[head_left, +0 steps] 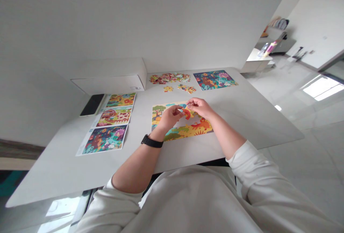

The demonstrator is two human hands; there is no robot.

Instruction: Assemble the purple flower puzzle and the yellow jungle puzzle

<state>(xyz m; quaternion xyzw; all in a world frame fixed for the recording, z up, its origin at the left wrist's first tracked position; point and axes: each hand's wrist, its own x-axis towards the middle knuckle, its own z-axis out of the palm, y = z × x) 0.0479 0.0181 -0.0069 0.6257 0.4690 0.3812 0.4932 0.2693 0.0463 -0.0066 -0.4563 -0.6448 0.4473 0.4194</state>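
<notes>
A partly assembled jigsaw puzzle (177, 132) with a yellow animal scene lies flat on the table before me. Trees show at its left and a red-orange lion (202, 124) at its lower right; a pale bare patch shows near its middle. Above that patch my left hand (171, 117) is closed in a pinch, a black watch on its wrist. My right hand (200, 107) pinches too, slightly farther back. A small jigsaw piece seems to be between the fingertips of the two hands, mostly hidden by the fingers.
Behind the puzzle lie a heap of loose pieces (170, 78) and smaller groups of pieces (187, 89). A dark-blue finished puzzle (215, 79) is at the back right. Left are printed picture sheets (114, 116), a phone (92, 104) and a white box (110, 82) against the wall.
</notes>
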